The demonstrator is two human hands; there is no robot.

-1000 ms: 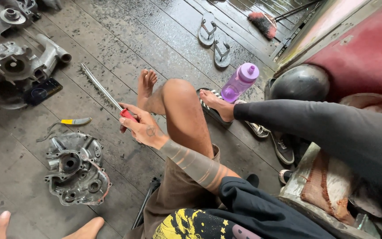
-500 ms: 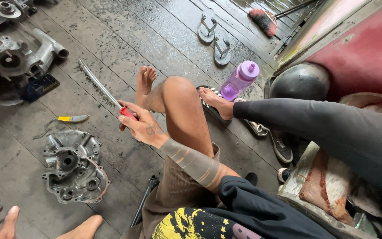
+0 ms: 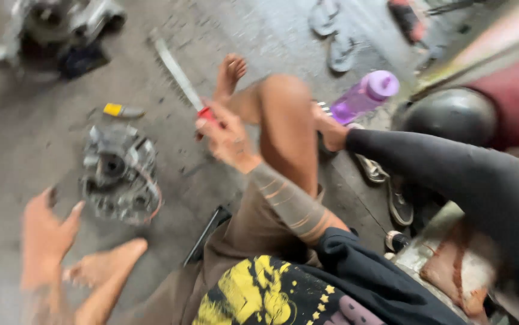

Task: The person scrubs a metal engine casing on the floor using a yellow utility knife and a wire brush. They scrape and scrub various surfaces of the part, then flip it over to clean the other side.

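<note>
My right hand (image 3: pixel 226 135) is shut on the red handle of a long flat metal tool (image 3: pixel 178 72), whose blade points up and left over the floor. The hand is just left of my raised right knee (image 3: pixel 283 96). At the lower left, my left hand (image 3: pixel 46 232) hangs open with fingers spread and holds nothing. It is close to a round grey engine casing (image 3: pixel 121 174) lying on the floor, and my left foot (image 3: pixel 103 265) is beside it. The whole view is blurred by motion.
A larger engine part (image 3: pixel 61 24) lies at the top left, and a small yellow-handled tool (image 3: pixel 121 110) beside the casing. A black tool (image 3: pixel 205 232) rests by my thigh. A purple bottle (image 3: pixel 364 96), a dark helmet (image 3: pixel 452 114), sandals (image 3: pixel 331 30) and another person's black-clad leg (image 3: pixel 452 174) fill the right.
My left hand has risen further into view at the lower left with its fingers spread. My right hand keeps its hold on the red-handled tool. The view has swung and blurred.
</note>
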